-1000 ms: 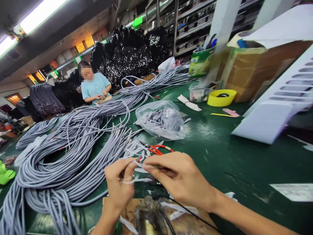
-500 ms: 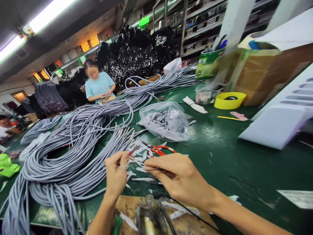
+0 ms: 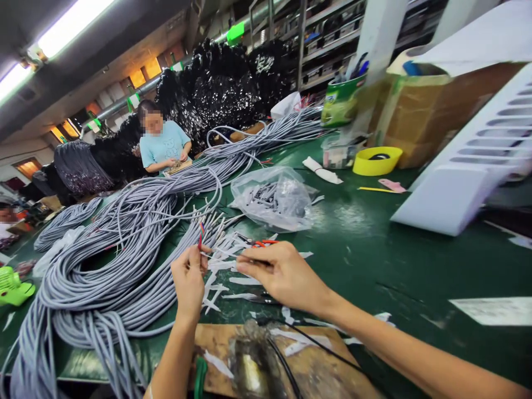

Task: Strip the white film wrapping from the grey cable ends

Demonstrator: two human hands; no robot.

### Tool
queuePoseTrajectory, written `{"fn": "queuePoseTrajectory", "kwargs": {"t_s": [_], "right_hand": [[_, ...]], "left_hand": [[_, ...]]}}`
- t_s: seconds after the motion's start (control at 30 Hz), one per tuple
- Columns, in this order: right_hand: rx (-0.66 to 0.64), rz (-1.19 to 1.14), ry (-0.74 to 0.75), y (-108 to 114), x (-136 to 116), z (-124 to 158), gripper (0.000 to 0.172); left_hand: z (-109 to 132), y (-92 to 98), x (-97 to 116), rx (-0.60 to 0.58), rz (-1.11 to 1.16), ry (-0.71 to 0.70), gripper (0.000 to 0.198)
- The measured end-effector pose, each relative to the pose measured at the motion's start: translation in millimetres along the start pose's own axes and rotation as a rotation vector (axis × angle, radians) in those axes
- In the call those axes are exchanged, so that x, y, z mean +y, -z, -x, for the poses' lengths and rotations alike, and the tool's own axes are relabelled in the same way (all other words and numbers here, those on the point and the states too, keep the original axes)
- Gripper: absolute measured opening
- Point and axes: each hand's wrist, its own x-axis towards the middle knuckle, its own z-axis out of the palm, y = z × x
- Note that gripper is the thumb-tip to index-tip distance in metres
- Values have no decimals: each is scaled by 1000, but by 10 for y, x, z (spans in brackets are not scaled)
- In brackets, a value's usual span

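Note:
My left hand (image 3: 189, 282) is closed in a pinch around thin wires (image 3: 201, 237), whose red and blue ends stick up above the fingers. Opposite it, my right hand (image 3: 286, 274) is closed too, fingertips pressed on a thin dark piece that I cannot make out. Pale thin strands stretch across the small gap between the two hands. Pliers with orange-red handles (image 3: 266, 243) lie just behind my right hand, partly covered by it. White scraps (image 3: 245, 281) are scattered on the green table beneath both hands.
Bundled grey cables (image 3: 124, 238) cover the left side. A plastic bag of dark small parts (image 3: 276, 199) lies ahead. A wooden board (image 3: 324, 366) with a metal device is in front of me. Yellow tape roll (image 3: 376, 160) and cardboard box (image 3: 432, 116) stand right; a co-worker (image 3: 164, 144) sits across.
The wire ends in my left hand now point upward. Both hands sit slightly further left and higher in view, and more pale strand shows between them. The whole view has shifted a little.

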Motion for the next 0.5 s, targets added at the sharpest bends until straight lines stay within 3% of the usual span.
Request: {"fn": "queuePoseTrajectory", "kwargs": {"t_s": [0.1,0.23,0.33,0.4,0.5], "right_hand": [[-14,-41,115,20,-96,93,27],[326,36,16,205,-38,28,23],[393,68,-92,246,88,-67,20],[345,54,-138,211,166,-112,19],[235,22,-205,183,276,-164,19]], "left_hand": [[13,-51,-11,-7,-169,-67,40],[152,-155,20,-293,-444,-402,34],[229,-176,38,-439,-502,-595,36],[239,-157,55,-525,-457,-594,39],[209,-125,87,-613,-322,-393,44]]}}
